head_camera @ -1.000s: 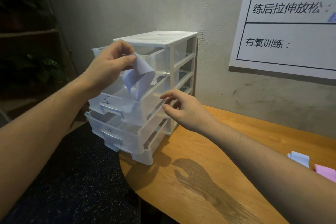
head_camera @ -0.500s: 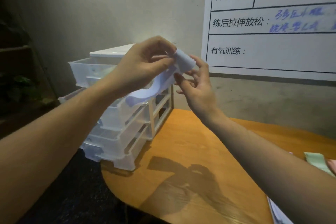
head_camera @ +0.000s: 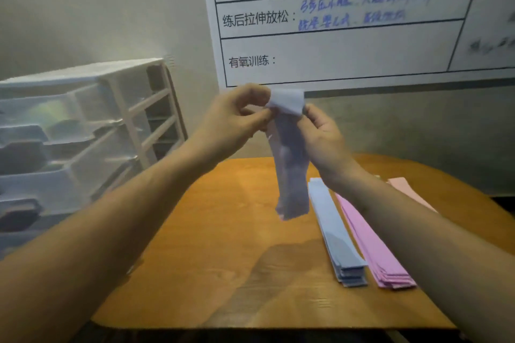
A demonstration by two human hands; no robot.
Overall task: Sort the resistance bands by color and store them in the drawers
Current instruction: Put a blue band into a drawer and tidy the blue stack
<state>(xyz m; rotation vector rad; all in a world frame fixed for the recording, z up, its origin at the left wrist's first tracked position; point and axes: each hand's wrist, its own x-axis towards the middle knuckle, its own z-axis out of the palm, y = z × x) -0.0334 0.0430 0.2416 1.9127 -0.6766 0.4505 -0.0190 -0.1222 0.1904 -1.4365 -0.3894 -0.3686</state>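
Observation:
A pale blue resistance band [head_camera: 291, 170] hangs down above the wooden table [head_camera: 223, 259]. My left hand [head_camera: 237, 117] pinches its top edge from the left and my right hand [head_camera: 323, 136] pinches it from the right. On the table to the right lie a stack of blue bands [head_camera: 334, 234] and a stack of pink bands [head_camera: 373, 245], side by side. The clear plastic drawer unit [head_camera: 83, 131] stands at the left with its drawers pulled out; something green shows in the top one.
A white board with printed and handwritten text [head_camera: 348, 17] hangs on the grey wall behind. Another pale pink piece [head_camera: 404, 186] lies past my right forearm. The table's front edge curves round near the bottom of the view.
The blue band has come away from the drawer unit to the right, over the table. My right hand has joined my left on its top edge. The view swung right, showing the stacks.

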